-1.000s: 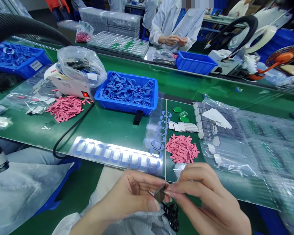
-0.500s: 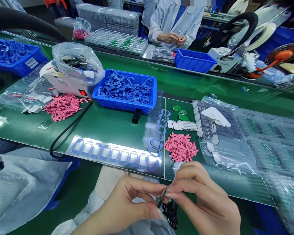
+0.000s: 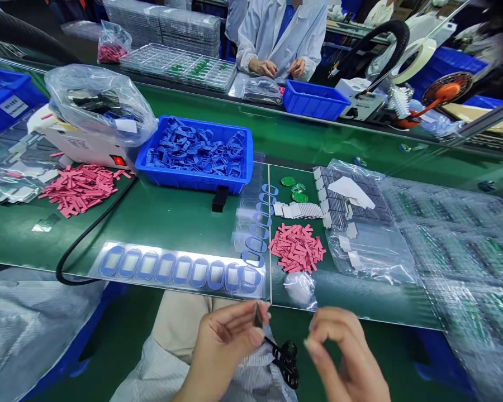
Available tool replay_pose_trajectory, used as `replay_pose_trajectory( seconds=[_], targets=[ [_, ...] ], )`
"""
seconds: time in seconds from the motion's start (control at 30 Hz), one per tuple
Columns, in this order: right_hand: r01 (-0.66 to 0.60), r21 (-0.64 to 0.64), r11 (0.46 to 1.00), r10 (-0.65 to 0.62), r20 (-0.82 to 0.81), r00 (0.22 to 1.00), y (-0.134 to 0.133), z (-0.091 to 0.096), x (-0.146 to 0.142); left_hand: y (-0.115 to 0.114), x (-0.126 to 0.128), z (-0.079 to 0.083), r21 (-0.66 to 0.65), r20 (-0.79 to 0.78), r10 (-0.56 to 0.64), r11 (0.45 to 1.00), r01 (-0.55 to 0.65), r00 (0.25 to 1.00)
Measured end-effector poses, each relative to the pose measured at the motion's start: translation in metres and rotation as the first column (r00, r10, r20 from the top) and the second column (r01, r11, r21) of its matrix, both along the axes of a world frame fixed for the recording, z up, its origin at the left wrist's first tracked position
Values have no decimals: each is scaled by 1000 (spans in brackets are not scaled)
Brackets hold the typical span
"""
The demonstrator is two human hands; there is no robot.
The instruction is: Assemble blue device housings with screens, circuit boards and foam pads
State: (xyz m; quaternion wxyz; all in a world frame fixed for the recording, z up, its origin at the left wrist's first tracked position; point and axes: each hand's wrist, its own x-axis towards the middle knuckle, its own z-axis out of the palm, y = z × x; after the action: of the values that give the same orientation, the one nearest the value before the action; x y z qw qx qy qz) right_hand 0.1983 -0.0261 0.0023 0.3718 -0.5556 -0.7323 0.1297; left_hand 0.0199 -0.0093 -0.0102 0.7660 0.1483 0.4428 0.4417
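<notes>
My left hand (image 3: 222, 349) pinches a small dark square piece (image 3: 257, 315) between thumb and fingertips. My right hand (image 3: 339, 357) is slightly blurred, a little to the right, with its fingers apart and nothing visible in them. Just below the left hand, a black coiled part with a thin wire (image 3: 287, 363) lies on my lap. Ahead of my hands, a clear sheet of blue oval gaskets (image 3: 178, 271) lies on the green bench, and a crumpled ball of clear film (image 3: 299, 289) sits at the bench edge.
A blue crate of blue gaskets (image 3: 195, 156), a pile of pink strips (image 3: 297, 248), green round boards (image 3: 295, 190) and a bag of grey pads (image 3: 352, 201) lie on the bench. A black cable (image 3: 92, 245) crosses its left side. A co-worker's hands (image 3: 272, 68) work beyond.
My hands have come apart. The right hand has let go of the dark piece and moved right, while the left keeps it. The whole scene has shifted left and up in view.
</notes>
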Motion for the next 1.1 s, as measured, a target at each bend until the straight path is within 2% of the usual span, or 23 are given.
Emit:
replay_pose_trajectory(
  seconds=[0.07, 0.1, 0.2, 0.23, 0.27, 0.33, 0.4, 0.47, 0.6, 0.73, 0.83, 0.9, 0.93, 0.97, 1.03, 1.1],
  targets=[
    [124, -124, 984, -122, 22, 992, 5, -13, 12, 6, -1, 1, -36, -52, 67, 997, -69, 996],
    [179, -125, 976, -172, 66, 983, 8, -21, 17, 8, -2, 2, -43, -66, 81, 996, -84, 994],
    [278, 12, 961, -274, 197, 941, 17, -46, 26, 11, -6, 5, -49, -76, 75, 996, -79, 994],
    [276, 76, 958, -286, 228, 931, 18, -52, 28, 11, -7, 6, -50, -73, 66, 996, -69, 995],
    [241, 136, 961, -270, 264, 926, 18, -56, 29, 11, -8, 6, -50, -67, 57, 997, -60, 996],
    [94, 234, 968, -180, 378, 908, 15, -60, 30, 10, -8, 7, -50, -52, 46, 998, -49, 998],
    [-58, 259, 964, -83, 500, 862, 12, -56, 30, 9, -7, 7, -46, -39, 37, 998, -39, 999],
    [-98, 243, 965, -39, 502, 864, 10, -47, 27, 9, -6, 7, -33, -22, 23, 999, -24, 999],
    [-151, 198, 969, 92, 279, 956, 14, -22, 8, 11, -6, 6, 5, 26, -29, 1000, 29, 999],
    [-281, 216, 935, 239, 202, 950, 23, -2, -18, 11, -8, 2, 98, 44, -149, 985, 145, 988],
    [-329, 199, 923, 300, 166, 940, 30, 4, -28, 10, -11, 1, 156, 41, -186, 972, 177, 982],
    [-329, 136, 934, 331, 10, 944, 32, 6, -32, 9, -13, 2, 167, 74, -207, 967, 193, 975],
    [-331, 85, 940, 339, -127, 932, 32, 7, -34, 9, -14, 4, 163, 96, -234, 962, 217, 967],
    [-337, 26, 941, 330, -288, 899, 31, 7, -36, 9, -13, 5, 155, 126, -274, 955, 254, 953],
    [-373, -85, 924, 258, -582, 771, 28, 6, -40, 9, -11, 9, 127, 211, -337, 940, 316, 918],
    [-439, -154, 885, 188, -746, 639, 25, 4, -44, 10, -7, 11, 100, 314, -338, 941, 323, 887]
  ],
)
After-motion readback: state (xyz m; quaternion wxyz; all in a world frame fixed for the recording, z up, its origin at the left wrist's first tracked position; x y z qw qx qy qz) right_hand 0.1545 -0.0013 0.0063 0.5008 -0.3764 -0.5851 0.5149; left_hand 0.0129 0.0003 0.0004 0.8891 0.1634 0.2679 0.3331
